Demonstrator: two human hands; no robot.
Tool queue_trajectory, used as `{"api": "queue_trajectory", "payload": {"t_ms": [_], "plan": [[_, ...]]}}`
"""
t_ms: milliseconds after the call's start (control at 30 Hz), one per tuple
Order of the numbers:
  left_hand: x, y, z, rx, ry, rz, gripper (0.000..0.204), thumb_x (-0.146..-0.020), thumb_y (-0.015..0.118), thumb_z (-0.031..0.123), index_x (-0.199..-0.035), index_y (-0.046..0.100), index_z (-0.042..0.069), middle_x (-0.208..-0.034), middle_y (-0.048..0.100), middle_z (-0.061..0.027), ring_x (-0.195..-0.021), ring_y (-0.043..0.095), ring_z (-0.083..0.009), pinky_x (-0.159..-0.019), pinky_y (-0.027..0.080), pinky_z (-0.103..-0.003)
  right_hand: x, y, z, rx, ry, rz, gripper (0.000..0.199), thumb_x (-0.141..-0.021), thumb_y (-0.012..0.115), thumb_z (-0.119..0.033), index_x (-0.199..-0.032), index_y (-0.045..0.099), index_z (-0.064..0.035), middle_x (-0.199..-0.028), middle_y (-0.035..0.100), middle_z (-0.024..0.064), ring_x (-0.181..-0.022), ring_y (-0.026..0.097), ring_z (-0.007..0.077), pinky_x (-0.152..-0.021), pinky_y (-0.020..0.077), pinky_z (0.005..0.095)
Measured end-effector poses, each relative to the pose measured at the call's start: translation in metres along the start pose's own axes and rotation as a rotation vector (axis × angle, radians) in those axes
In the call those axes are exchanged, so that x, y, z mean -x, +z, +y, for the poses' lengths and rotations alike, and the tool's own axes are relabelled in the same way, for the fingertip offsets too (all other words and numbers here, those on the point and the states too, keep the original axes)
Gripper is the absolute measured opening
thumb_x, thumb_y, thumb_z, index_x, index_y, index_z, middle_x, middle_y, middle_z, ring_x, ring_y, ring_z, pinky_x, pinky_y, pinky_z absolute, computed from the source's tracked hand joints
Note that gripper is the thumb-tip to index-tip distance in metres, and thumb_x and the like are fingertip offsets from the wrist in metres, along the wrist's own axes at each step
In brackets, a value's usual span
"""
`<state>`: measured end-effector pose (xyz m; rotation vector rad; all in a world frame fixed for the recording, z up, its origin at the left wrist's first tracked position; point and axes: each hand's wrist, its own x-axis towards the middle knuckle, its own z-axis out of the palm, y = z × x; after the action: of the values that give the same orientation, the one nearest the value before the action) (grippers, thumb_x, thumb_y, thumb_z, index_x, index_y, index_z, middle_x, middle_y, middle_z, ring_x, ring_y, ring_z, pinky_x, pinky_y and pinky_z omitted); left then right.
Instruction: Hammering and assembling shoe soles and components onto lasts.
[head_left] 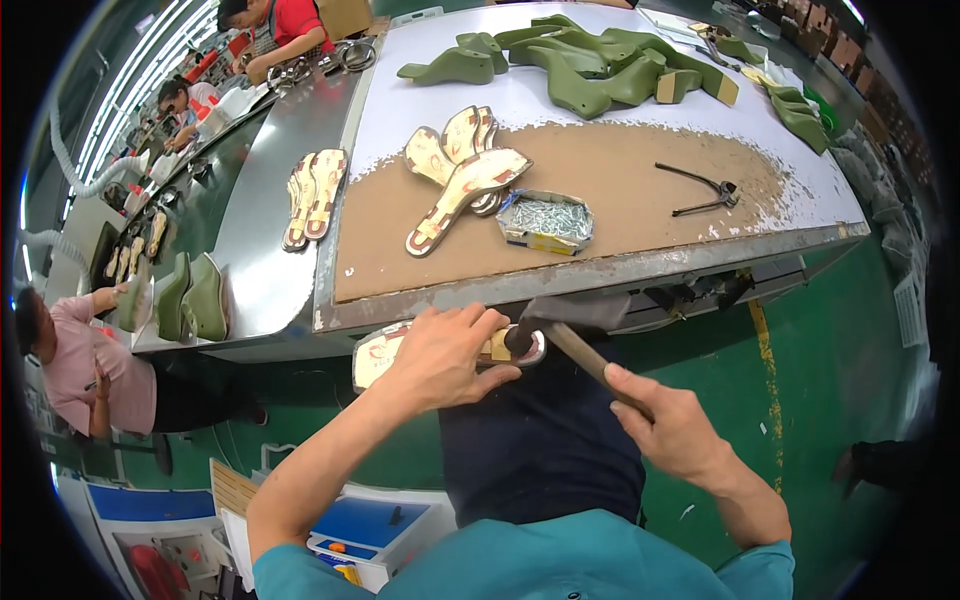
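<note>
My left hand (445,358) presses down over a cream shoe insole (373,360) with brown patches, just below the table's front edge. Its fingers wrap round the insole's middle, hiding that part. In my right hand (672,428) is a hammer (588,362), gripped by its wooden handle. The dark hammer head is over the insole's right end, close to my left fingertips; whether it touches cannot be told. On the table beyond lie several similar insoles (468,187) in a fanned pile. Beside them stands an open box of nails (545,222).
Pincers (705,190) lie open on the worn brown tabletop (620,165). Green shoe lasts (590,75) are heaped at the back. More insoles (315,195) and upright green lasts (205,297) rest on the metal bench at left. A person in pink (105,370) stands there, handling a green last.
</note>
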<state>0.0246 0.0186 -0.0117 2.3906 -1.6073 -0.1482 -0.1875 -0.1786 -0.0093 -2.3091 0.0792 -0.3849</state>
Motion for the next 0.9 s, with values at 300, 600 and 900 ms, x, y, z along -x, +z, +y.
{"api": "queue_trajectory", "payload": {"t_ms": [300,600,900], "plan": [[-0.001,-0.001,0.005,0.009,0.017,0.014,0.052,-0.077,0.074,0.045,-0.111,0.057,0.009,-0.096,0.06,-0.0092,-0.085,0.061,-0.0296,-0.077,0.044,-0.039,0.015,0.012,0.006,-0.085,0.002,0.052,0.042,-0.085,0.067,-0.008,-0.125,0.06,-0.0184,-0.069,0.058,0.01,-0.055,0.057,0.0301,-0.049,0.0495,0.0399],[-0.002,0.006,0.002,-0.121,-0.033,-0.009,0.056,-0.071,0.077,0.046,-0.106,0.057,0.008,-0.09,0.063,-0.0094,-0.086,0.063,-0.0261,-0.076,0.045,-0.039,-0.028,-0.027,0.024,0.142,-0.044,0.284,0.04,-0.083,0.067,0.001,-0.122,0.062,-0.0057,-0.097,0.065,0.0167,-0.083,0.064,0.027,-0.072,0.0514,0.0332],[0.032,-0.083,-0.05,0.595,-0.644,0.458,0.062,-0.069,0.082,0.04,-0.111,0.056,0.002,-0.103,0.064,-0.0158,-0.094,0.063,-0.022,-0.078,0.05,-0.035,-0.073,-0.052,0.158,0.685,0.172,0.258,0.042,-0.087,0.058,-0.002,-0.128,0.055,-0.0128,-0.093,0.058,0.0171,-0.083,0.058,0.0378,-0.072,0.0467,0.0458]]}}
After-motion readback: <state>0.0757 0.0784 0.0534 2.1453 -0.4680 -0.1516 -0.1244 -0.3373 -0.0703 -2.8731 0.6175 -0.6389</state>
